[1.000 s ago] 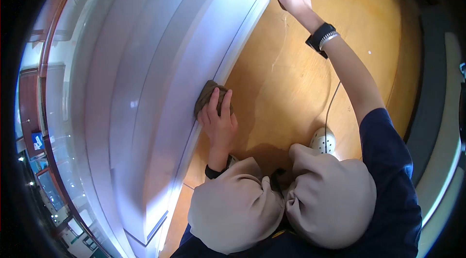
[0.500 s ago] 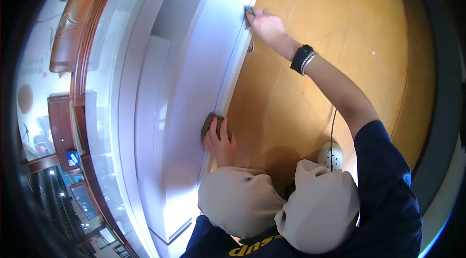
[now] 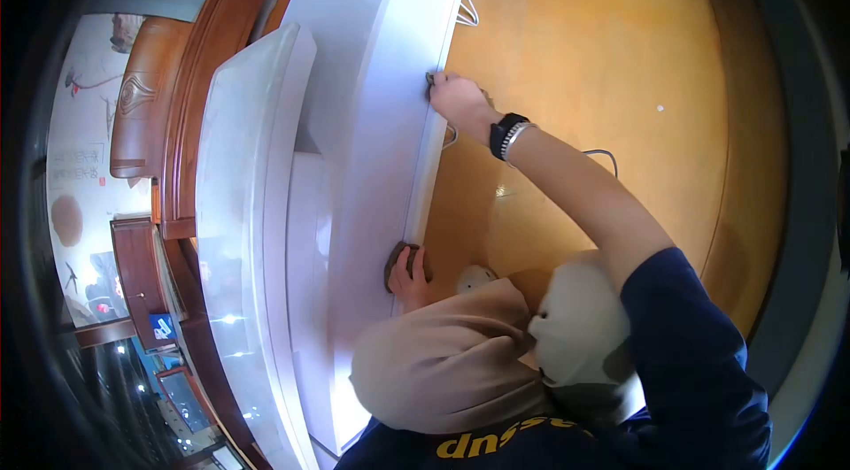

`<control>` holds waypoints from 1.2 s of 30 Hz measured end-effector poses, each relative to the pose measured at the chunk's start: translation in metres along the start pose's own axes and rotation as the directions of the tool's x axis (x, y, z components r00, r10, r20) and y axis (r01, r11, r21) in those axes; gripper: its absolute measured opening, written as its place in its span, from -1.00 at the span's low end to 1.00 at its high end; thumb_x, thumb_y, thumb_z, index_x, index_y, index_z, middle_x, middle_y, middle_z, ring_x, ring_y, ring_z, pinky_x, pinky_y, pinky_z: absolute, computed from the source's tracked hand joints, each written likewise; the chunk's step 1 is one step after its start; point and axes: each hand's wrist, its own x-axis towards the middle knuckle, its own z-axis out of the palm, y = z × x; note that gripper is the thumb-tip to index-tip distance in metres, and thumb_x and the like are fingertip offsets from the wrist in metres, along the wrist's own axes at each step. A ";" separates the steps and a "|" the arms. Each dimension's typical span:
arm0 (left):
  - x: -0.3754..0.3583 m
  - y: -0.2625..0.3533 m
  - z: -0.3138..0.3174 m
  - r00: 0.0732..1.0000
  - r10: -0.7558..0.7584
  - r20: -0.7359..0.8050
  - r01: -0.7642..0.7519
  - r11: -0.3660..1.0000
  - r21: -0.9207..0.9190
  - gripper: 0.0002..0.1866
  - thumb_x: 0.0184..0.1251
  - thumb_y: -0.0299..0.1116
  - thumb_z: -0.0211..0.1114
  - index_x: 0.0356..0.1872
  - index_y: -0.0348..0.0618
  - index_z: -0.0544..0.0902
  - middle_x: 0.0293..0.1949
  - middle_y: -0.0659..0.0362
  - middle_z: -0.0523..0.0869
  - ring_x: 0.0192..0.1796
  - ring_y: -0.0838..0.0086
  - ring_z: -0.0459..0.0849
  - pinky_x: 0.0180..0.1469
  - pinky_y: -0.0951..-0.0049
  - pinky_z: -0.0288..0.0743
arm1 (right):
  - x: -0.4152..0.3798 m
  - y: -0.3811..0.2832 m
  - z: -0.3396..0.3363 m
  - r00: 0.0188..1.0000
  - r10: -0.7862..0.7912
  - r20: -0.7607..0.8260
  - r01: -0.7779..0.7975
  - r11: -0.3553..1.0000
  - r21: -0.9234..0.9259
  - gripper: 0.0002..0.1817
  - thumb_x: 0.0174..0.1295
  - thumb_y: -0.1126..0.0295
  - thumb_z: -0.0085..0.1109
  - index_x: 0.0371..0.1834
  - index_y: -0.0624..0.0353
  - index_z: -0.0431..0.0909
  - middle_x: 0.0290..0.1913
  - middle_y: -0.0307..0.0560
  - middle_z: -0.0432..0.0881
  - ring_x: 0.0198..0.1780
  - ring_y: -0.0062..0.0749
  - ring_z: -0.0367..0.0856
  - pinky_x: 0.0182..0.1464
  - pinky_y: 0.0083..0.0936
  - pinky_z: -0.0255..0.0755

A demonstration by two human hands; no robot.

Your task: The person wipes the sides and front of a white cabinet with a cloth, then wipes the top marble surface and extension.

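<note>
A long white furniture piece (image 3: pixel 376 142), like a low cabinet or table, stands at a slant on the wooden floor. My right hand (image 3: pixel 458 100), with a black band and bracelet at the wrist, is closed at its long edge on a small brown-green cloth-like piece (image 3: pixel 430 79), mostly hidden by the fingers. Nearer my body, my left hand (image 3: pixel 409 280) has its fingers curled over a dark brown pad or cloth (image 3: pixel 394 265) pressed against the same lower edge. My knees in beige trousers (image 3: pixel 443 355) cover the left forearm.
White wire-like metal legs (image 3: pixel 468 10) stick out beneath the edge. A dark cable (image 3: pixel 602 152) lies on the wooden floor (image 3: pixel 575 45), with a small white bit (image 3: pixel 660 108) farther right. My light clog (image 3: pixel 476 278) is beside my knee. Brown wooden furniture (image 3: pixel 199 107) stands left.
The camera view has shifted, showing more of the white furniture's far end. My right hand is nearer to my left hand along the edge. Both hands still hold their pieces; my legs have moved.
</note>
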 end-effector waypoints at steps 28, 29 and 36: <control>0.159 0.053 0.005 1.000 0.003 0.009 0.004 0.749 -0.663 -0.61 -0.13 -0.64 0.22 -0.18 -0.05 0.62 -0.04 0.18 0.54 0.04 0.18 0.47 0.08 0.23 0.31 | 0.070 -0.021 -0.153 0.906 -0.337 -0.255 0.373 0.922 0.107 -0.68 0.07 0.30 0.05 -0.09 0.00 0.60 -0.06 -0.18 0.56 0.06 -0.30 0.44 0.12 -0.27 0.30; 0.159 0.050 0.006 1.000 0.022 0.020 -0.002 0.724 -0.689 -0.61 -0.11 -0.64 0.21 -0.16 -0.09 0.61 -0.03 0.14 0.54 0.03 0.17 0.48 0.06 0.23 0.33 | 0.071 -0.019 -0.154 0.904 -0.351 -0.244 0.387 0.915 0.116 -0.68 0.07 0.30 0.05 -0.09 0.00 0.60 -0.06 -0.18 0.56 0.06 -0.30 0.44 0.12 -0.27 0.30; 0.159 0.042 0.000 0.997 0.069 -0.021 -0.060 0.634 -0.771 -0.61 -0.05 -0.65 0.23 -0.11 -0.14 0.60 -0.02 0.11 0.57 0.01 0.16 0.52 0.05 0.26 0.42 | 0.103 0.019 -0.149 0.909 -0.397 -0.127 0.410 0.906 0.103 -0.67 0.15 0.23 0.01 -0.10 0.13 0.57 -0.09 0.04 0.56 0.01 -0.15 0.50 0.12 -0.29 0.36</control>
